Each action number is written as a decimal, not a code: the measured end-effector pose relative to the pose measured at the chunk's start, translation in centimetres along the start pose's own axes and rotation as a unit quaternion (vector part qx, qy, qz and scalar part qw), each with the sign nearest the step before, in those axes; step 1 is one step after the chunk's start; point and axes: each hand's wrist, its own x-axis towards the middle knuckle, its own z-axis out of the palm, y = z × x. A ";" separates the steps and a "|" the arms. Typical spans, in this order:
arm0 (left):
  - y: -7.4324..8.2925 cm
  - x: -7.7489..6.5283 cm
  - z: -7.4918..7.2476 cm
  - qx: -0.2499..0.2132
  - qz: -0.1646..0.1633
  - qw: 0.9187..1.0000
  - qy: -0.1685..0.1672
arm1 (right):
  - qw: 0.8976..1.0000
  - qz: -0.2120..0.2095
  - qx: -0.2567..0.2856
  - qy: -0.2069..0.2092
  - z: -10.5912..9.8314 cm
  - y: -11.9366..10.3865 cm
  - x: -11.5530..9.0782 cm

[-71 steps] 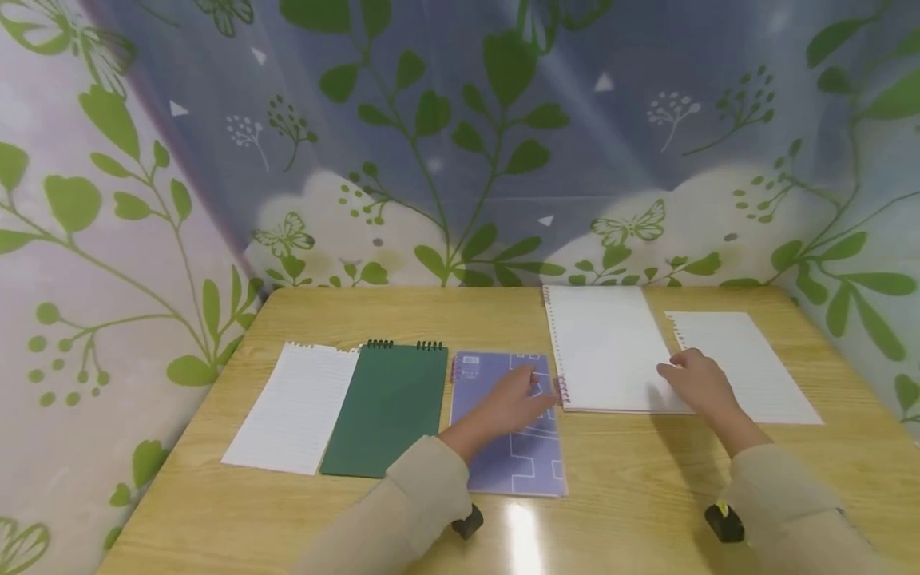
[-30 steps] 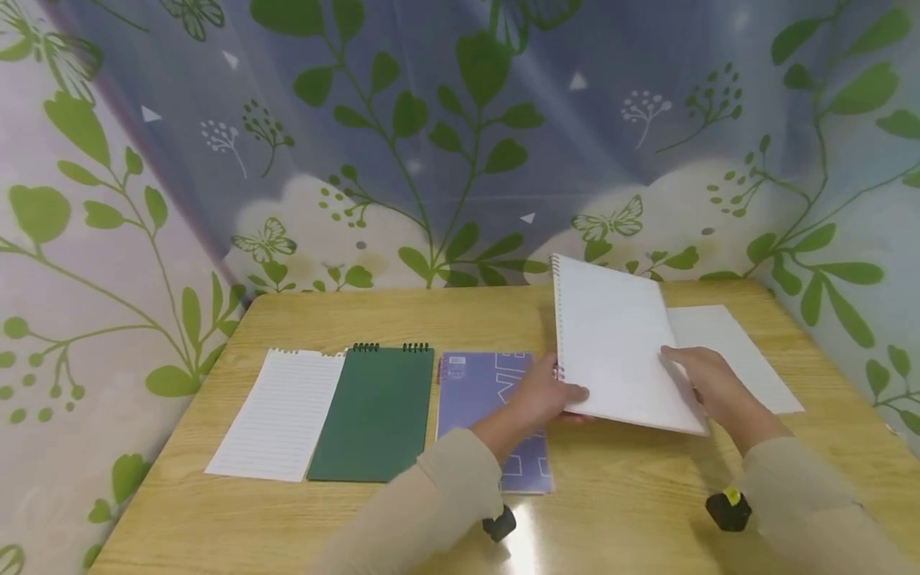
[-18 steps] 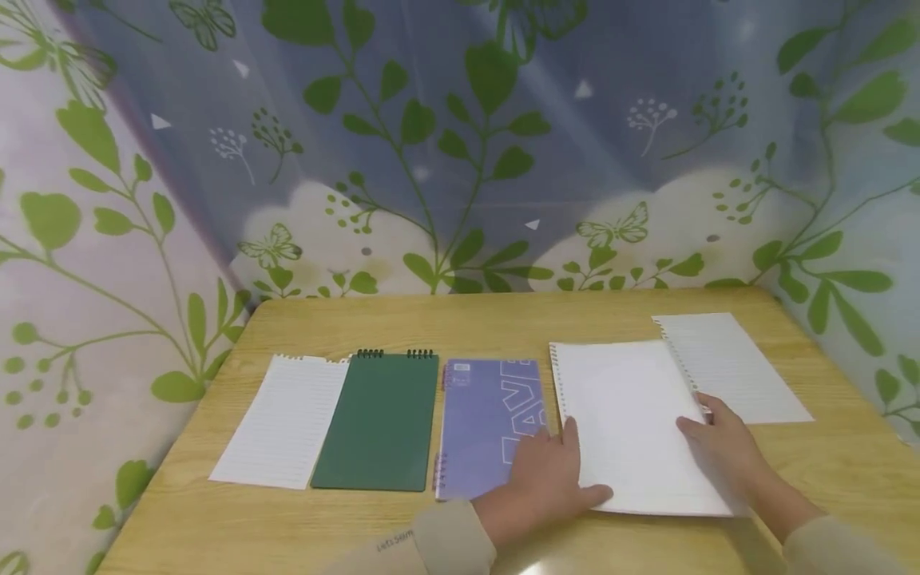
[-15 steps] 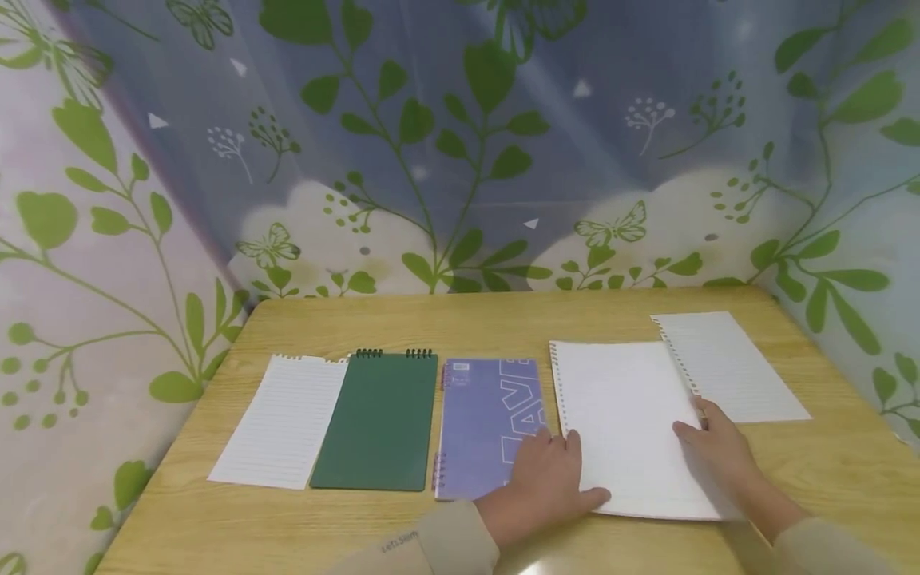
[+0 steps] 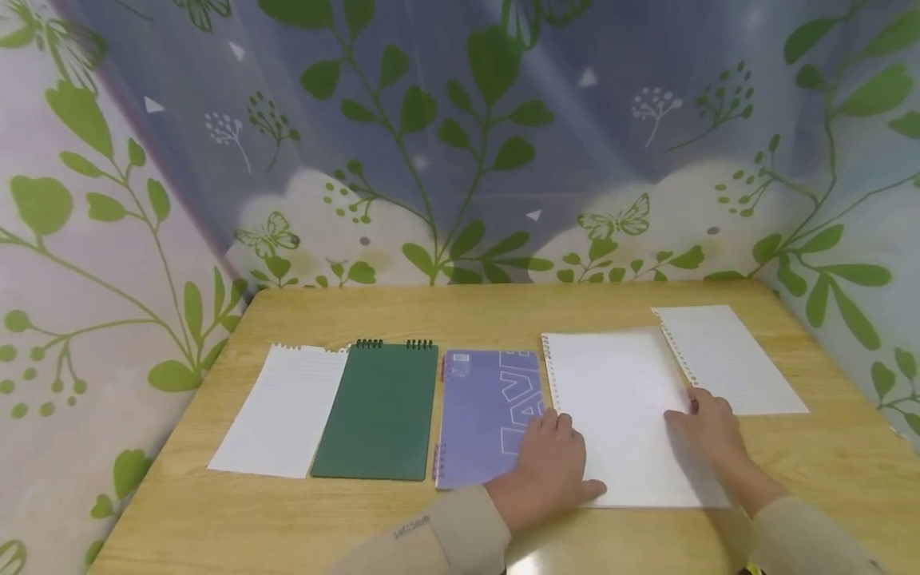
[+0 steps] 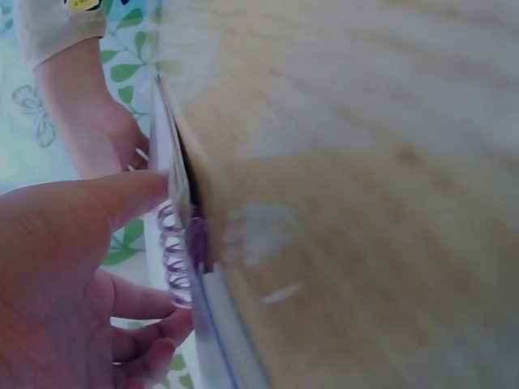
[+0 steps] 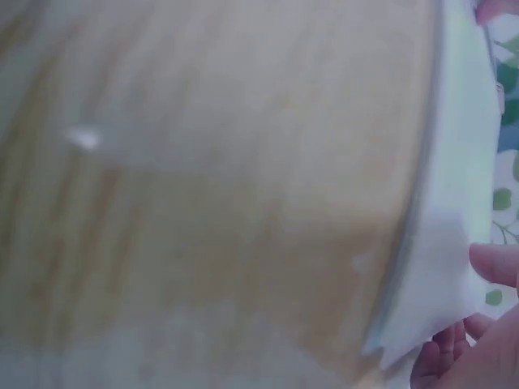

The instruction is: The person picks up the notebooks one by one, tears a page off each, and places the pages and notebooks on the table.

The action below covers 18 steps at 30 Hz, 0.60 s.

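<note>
A white-paged spiral notebook (image 5: 625, 423) lies on the table, its coil along the left side. My left hand (image 5: 549, 463) holds its near left corner, with the thumb at the front edge. In the left wrist view, that hand's fingers (image 6: 146, 340) touch the purple coil (image 6: 174, 259). At the notebook's right edge, my right hand (image 5: 711, 431) grips with the thumb on the page. In the right wrist view, its fingers (image 7: 442, 352) curl by the page edge, partly out of sight. A purple notebook (image 5: 477, 423) lies just left of my left hand.
A dark green top-spiral notebook (image 5: 377, 411) lies left of the purple one. Beside it rests a torn lined sheet (image 5: 280, 411). Another torn sheet (image 5: 733, 359) lies at the right. A patterned curtain (image 5: 460, 160) stands behind the wooden table (image 5: 345, 311).
Both hands took hold of the white-paged notebook, lifted it, and brought it down closer to the table's front, beside the purple notebook. In the last half second it has shifted slightly left.
</note>
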 end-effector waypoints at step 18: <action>-9.9 0.1 -7.2 -0.572 -0.059 0.818 0.032 | 0.921 -0.271 0.195 -0.204 -4.3 -12.1 -3.3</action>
